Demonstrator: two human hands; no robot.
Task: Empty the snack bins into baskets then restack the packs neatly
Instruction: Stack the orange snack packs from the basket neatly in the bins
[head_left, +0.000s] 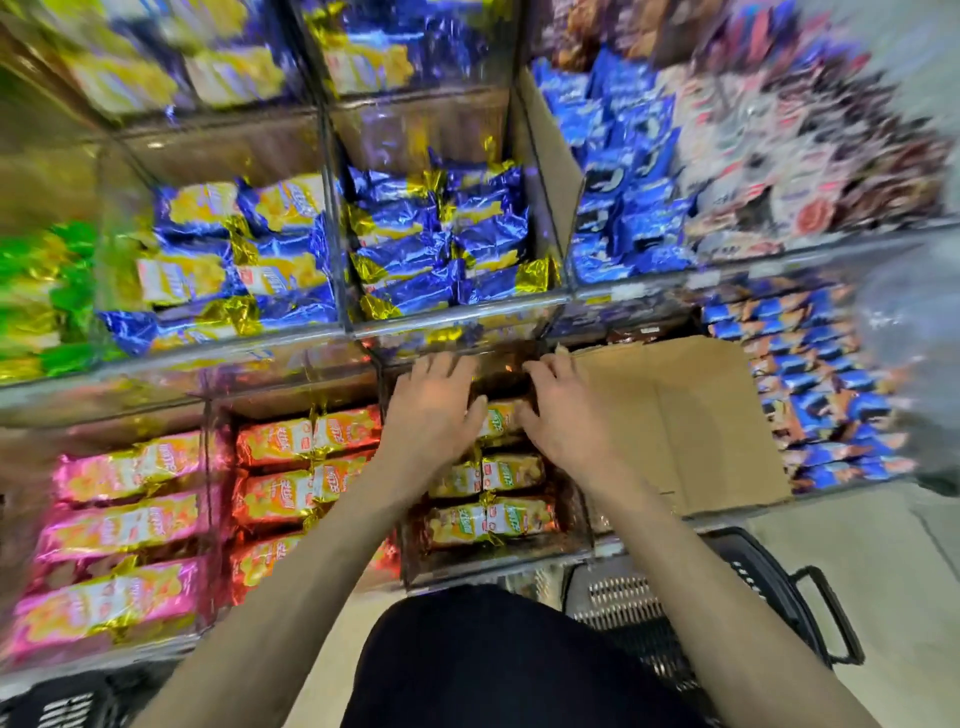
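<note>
Reaching into bin (483, 569), left hand (436, 402), right hand (563, 415), each grip spread, holding nothing, brown pack (500, 418) between them.

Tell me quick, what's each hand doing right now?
Left hand: open, fingers flat on the brown snack packs.
Right hand: over the same packs; grip cannot be told.

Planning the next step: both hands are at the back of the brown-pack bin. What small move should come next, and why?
Probably settle the pack between the hands flat into the back row. The left hand and right hand lie open on either side of it, and the rows in front already lie neatly stacked.
</note>
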